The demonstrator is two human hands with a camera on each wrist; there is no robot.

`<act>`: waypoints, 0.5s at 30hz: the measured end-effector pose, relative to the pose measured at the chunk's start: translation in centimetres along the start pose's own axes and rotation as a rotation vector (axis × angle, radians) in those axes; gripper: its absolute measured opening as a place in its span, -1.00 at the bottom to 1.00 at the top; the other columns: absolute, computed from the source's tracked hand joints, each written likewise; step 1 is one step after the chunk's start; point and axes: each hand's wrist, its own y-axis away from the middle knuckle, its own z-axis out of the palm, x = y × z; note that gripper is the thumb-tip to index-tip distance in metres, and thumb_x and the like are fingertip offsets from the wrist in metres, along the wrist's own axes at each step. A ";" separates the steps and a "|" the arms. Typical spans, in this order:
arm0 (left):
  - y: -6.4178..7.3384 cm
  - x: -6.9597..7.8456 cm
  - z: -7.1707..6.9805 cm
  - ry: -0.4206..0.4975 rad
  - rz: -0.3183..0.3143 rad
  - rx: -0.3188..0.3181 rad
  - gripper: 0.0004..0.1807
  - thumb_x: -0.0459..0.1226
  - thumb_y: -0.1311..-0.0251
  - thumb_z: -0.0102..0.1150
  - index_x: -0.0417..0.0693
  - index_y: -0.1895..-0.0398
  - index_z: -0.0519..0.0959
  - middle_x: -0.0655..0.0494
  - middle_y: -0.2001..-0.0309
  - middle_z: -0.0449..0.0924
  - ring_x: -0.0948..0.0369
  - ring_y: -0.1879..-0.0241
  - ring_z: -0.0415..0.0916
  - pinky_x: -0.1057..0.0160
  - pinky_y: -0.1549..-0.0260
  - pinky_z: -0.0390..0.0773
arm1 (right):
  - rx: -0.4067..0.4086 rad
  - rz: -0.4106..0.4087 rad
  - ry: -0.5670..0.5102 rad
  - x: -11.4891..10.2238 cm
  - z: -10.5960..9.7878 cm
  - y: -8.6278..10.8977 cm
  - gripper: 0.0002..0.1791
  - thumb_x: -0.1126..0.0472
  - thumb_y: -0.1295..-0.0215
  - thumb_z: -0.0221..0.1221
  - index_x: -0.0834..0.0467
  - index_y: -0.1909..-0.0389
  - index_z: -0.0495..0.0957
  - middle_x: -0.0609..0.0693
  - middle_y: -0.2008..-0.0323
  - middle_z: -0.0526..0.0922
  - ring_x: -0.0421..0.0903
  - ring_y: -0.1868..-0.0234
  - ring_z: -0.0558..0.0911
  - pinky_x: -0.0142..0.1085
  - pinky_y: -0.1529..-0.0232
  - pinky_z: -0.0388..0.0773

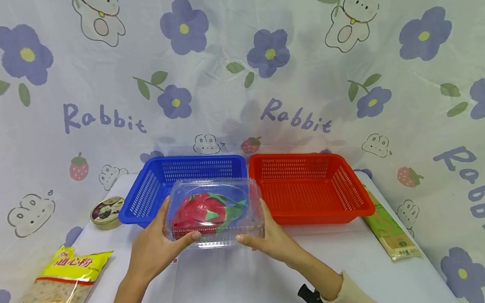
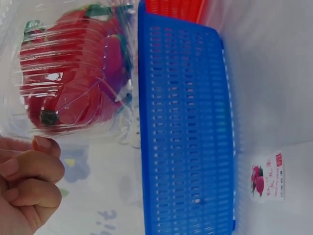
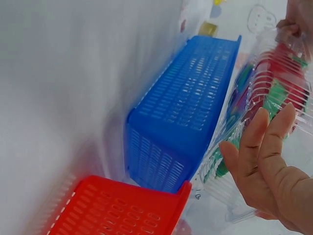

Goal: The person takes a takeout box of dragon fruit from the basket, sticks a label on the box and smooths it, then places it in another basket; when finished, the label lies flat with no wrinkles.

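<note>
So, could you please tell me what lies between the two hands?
A clear box with a red fruit inside lies between the left hand and the right hand, as the head view shows.

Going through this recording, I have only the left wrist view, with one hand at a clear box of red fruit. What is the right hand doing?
Observer: In the head view, the right hand grips the clear box on the side opposite the left hand.

Operator: Understood. Does anything sit beside the blue basket, on the side away from the red basket?

Observer: Yes, the head view shows a round tin there, by the blue basket's left end.
</note>
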 end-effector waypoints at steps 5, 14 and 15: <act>0.4 0.1 0.5 -0.001 -0.012 -0.006 0.20 0.32 -0.03 0.26 0.03 -0.61 -0.09 -0.38 -0.29 0.41 -0.35 -0.09 0.50 -0.24 0.15 0.61 | -0.004 -0.001 -0.010 0.2 -0.2 0.4 0.20 -0.16 -0.15 0.36 -0.21 -0.57 -0.32 0.16 -0.43 0.20 0.18 -0.16 0.46 -0.14 0.22 0.69; 1.0 0.3 1.1 -0.013 -0.014 -0.001 0.23 0.33 -0.02 0.27 0.02 -0.61 -0.11 -0.39 -0.26 0.43 -0.35 -0.11 0.48 -0.31 0.06 0.54 | -0.006 -0.005 -0.043 0.2 -0.4 1.1 0.19 -0.08 -0.15 0.39 -0.29 -0.55 -0.31 0.19 -0.36 0.28 0.14 -0.02 0.55 -0.16 0.28 0.68; 1.0 0.3 1.1 -0.011 -0.016 -0.002 0.23 0.33 -0.02 0.27 0.03 -0.61 -0.11 -0.38 -0.28 0.42 -0.36 -0.13 0.47 -0.33 0.04 0.52 | -0.002 -0.002 -0.046 0.3 -0.4 1.3 0.19 -0.08 -0.15 0.39 -0.30 -0.55 -0.31 0.20 -0.35 0.30 0.13 -0.01 0.56 -0.16 0.29 0.68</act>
